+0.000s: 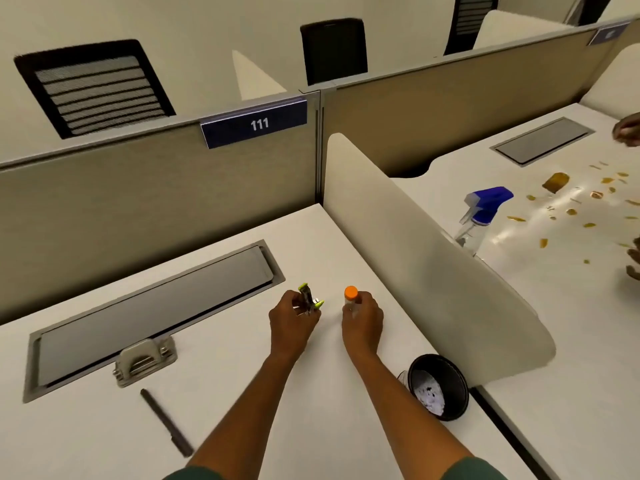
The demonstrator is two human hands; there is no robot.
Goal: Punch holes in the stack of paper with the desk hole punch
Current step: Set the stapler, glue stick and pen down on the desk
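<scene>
The left hand (292,318) covers most of a small metal tool with lime-green tips (309,301), so what kind of tool it is cannot be told, and the right hand (362,322) hides all but the orange cap of a clear tube (351,299). A white divider (415,244) conceals the base of the spray bottle (479,216). At the right edge, another person's hands (628,129) are cut off, and the brown scraps (571,206) on that bench are too blurred to identify.

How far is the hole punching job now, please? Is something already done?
Nothing looks punched: no paper stack is in view. The hole punch sits untouched by the desk's cable tray. The left hand holds a small green-tipped tool; the right hand grips an orange-capped tube. Fetching the paper and punching remain.
</scene>
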